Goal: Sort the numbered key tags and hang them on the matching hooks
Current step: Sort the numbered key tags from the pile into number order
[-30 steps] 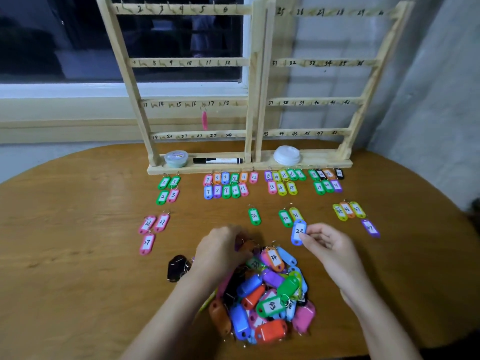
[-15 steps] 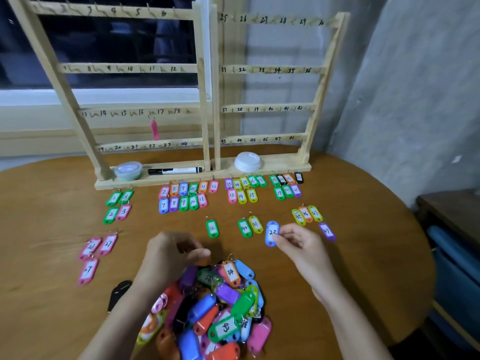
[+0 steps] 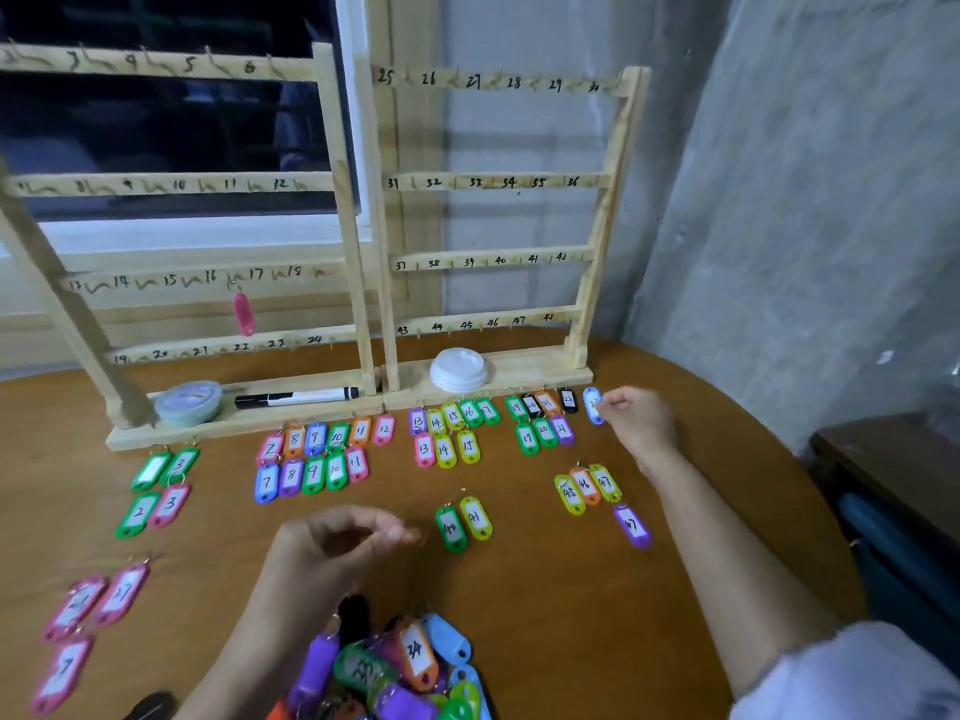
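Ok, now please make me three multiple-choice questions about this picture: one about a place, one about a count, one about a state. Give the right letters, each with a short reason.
1. Where does the black marker lie?
A. on the base of the left rack
B. on the floor
C. across a top hook

2. How many tags hang on the racks?
A. none
B. one
C. six

3. What does the right hand do?
A. lies flat, holding nothing
B. grips the marker
C. pinches a blue tag

Answers:
1 A: the marker rests on the base ledge, next to the tape roll.
2 B: only a pink tag hangs, from the third bar of the left rack.
3 C: its fingertips hold the blue tag at the right end of the row of tags along the rack base.
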Demonstrator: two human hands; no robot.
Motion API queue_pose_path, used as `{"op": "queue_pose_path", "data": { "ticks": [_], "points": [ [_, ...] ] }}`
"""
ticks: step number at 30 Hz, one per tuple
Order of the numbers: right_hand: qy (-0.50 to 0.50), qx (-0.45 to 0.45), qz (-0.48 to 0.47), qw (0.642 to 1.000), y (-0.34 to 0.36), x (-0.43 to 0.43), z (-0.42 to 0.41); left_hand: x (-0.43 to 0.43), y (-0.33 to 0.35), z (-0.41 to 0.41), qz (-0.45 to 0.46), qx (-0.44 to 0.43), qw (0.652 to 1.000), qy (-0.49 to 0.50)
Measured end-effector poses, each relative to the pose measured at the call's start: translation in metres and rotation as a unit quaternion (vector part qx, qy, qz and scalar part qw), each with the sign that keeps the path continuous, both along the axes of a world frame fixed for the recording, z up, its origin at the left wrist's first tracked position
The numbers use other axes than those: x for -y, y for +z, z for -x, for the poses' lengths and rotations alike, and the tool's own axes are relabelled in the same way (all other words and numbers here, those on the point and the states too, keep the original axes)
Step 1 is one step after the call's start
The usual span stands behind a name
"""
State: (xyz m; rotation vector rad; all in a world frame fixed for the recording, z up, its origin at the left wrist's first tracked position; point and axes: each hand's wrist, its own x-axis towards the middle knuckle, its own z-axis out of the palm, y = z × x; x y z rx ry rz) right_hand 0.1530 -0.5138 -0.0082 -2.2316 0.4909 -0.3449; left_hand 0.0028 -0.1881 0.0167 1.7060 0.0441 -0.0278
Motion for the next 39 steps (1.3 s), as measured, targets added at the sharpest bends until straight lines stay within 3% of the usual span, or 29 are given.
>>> {"op": "queue_pose_path", "data": {
  "ticks": [8, 22, 28, 39],
  "points": [
    [-0.019, -0.048, 0.071, 0.996, -0.007, 0.009, -0.041, -0.004, -0.008, -0.016, 0.052, -0.005, 0.997, 0.049],
    [0.032, -0.020, 0.057, 0.998, -0.001, 0.000, -0.037, -0.006, -0.005, -0.015, 0.078, -0.003, 0.996, 0.051],
    [0.105, 0.050, 0.021, 0.993, 0.015, -0.030, 0.008, -0.016, -0.002, -0.007, 0.082, 0.011, 0.994, 0.072],
    [0.285, 0.062, -0.078, 0.953, 0.014, -0.124, 0.147, -0.038, -0.008, 0.046, 0.123, 0.014, 0.987, 0.101]
  ]
}}
